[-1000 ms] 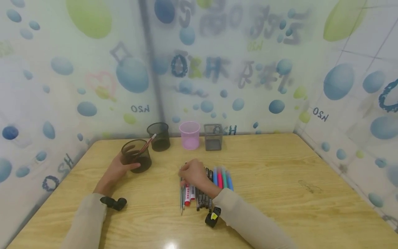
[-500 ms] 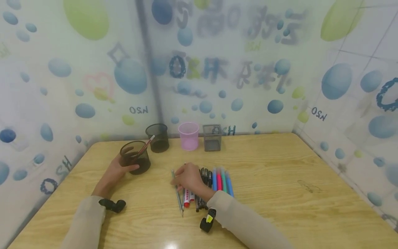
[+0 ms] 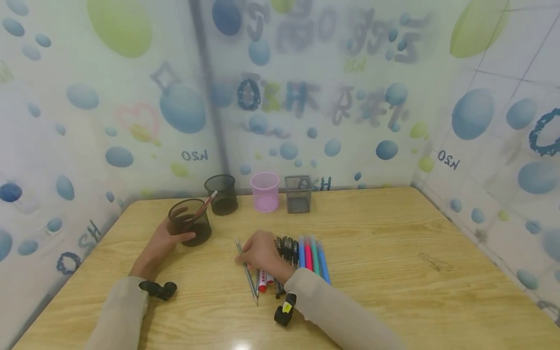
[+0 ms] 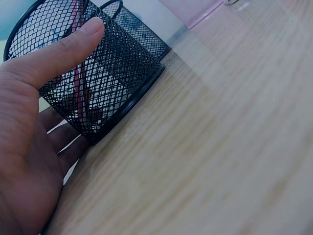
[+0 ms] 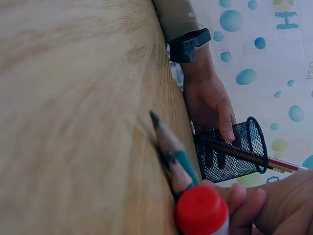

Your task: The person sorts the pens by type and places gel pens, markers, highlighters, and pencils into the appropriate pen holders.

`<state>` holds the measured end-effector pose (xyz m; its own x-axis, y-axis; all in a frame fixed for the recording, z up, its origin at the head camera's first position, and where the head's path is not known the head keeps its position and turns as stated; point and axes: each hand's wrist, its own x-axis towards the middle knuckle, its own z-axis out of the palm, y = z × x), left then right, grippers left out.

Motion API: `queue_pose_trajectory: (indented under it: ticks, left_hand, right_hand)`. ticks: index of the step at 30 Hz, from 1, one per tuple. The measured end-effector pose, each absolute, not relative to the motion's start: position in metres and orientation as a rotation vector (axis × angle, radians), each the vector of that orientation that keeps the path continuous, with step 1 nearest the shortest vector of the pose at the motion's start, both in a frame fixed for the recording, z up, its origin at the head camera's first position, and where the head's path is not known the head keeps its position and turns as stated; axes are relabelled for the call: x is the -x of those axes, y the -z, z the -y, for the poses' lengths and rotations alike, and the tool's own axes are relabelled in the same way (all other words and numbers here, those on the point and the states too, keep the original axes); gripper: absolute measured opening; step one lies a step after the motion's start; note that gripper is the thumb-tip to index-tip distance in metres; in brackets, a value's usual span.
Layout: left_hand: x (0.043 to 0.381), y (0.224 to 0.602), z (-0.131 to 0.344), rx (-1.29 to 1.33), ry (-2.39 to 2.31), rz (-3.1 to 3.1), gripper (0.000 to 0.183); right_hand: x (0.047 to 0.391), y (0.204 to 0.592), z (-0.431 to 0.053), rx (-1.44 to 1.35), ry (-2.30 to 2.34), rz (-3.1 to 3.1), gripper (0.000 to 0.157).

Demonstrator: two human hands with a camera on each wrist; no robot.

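Observation:
My left hand (image 3: 161, 240) grips a black mesh pen cup (image 3: 202, 232) on the table, thumb across its near side and fingers around the other. A pencil with a red barrel (image 3: 206, 205) leans inside it; the right wrist view shows more than one. My right hand (image 3: 264, 253) pinches a green-grey pencil (image 3: 251, 283), which lies slanted on the table, its dark tip towards me. A second pencil (image 3: 257, 288) and a red-capped marker (image 5: 201, 210) lie right beside it, under the hand. Black pens (image 3: 288, 249) partly show past the right hand.
Bright felt-tip pens (image 3: 316, 257) lie in a row to the right of the black pens. Along the back stand another black mesh cup (image 3: 224, 201), a pink cup (image 3: 265, 197) and a square mesh holder (image 3: 299, 200). Behind them rises a patterned wall (image 3: 341, 165).
My right hand has moved left, drawing the end of the pencil away from the row so it lies slanted. The left hand keeps hold of the cup in the same place.

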<state>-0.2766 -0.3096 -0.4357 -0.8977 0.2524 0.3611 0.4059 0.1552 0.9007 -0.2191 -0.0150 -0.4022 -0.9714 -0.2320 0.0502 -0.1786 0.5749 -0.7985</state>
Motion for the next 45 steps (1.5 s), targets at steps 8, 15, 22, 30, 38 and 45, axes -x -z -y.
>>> queue_pose_trajectory:
  ticks: [8, 15, 22, 30, 38, 45]
  left_hand:
    - [0.280, 0.434, 0.309, 0.684, 1.869, 2.267, 0.074]
    - [0.277, 0.435, 0.309, 0.670, 1.846, 2.277, 0.073]
    - [0.276, 0.438, 0.308, 0.626, 1.851, 2.294, 0.076]
    - [0.278, 0.436, 0.309, 0.625, 1.859, 2.292, 0.073]
    - [0.280, 0.436, 0.311, 0.656, 1.894, 2.260, 0.072]
    - [0.279, 0.437, 0.310, 0.677, 1.938, 2.230, 0.073]
  right_hand:
    - [0.221, 0.395, 0.025, 0.316, 1.091, -2.898, 0.023]
    - [0.220, 0.391, 0.031, 0.246, 0.958, -2.921, 0.032]
    - [0.226, 0.396, 0.030, 0.224, 1.057, -2.852, 0.028]
    - [0.239, 0.376, 0.024, 0.110, 1.299, -2.777, 0.017]
    - [0.244, 0.350, 0.017, 0.189, 2.016, -2.459, 0.006]
    - [0.248, 0.342, 0.019, 0.211, 2.244, -2.413, 0.011]
